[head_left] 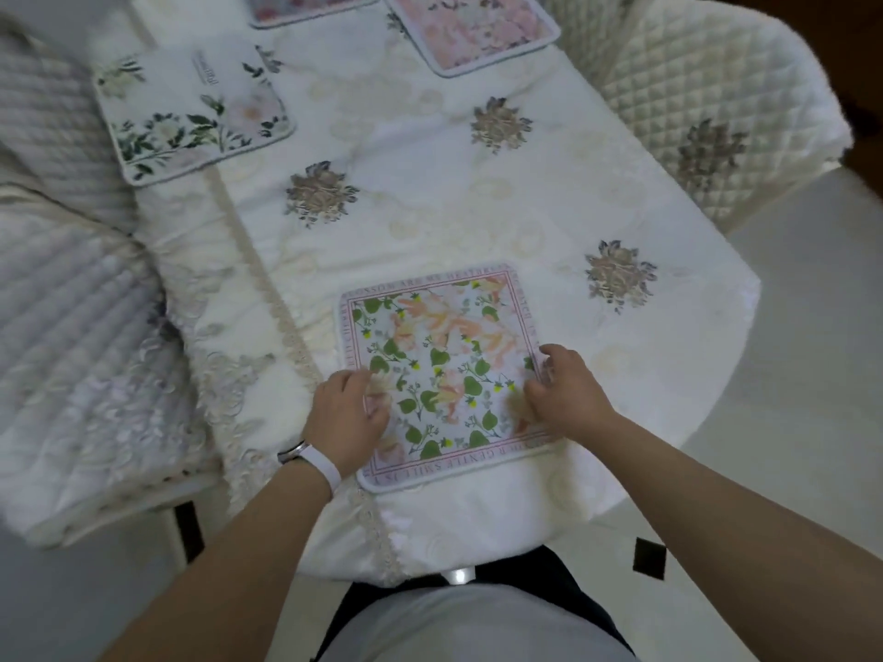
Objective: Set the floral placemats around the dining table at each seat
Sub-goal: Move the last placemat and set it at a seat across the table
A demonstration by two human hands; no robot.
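A square floral placemat with green leaves, peach flowers and a pink lettered border lies flat at the near end of the dining table. My left hand holds its left edge, fingers curled over the mat. Over at the mat's right edge, the fingers of my right hand pinch it. Farther off lie three more mats: a white one with dark green leaves at the left side, a pink one at the far right, and a greyish one at the far edge, partly cut off.
The table wears a cream embroidered cloth with a lace trim. Quilted covered chairs stand at the left and at the far right. Pale floor shows to the right of the table.
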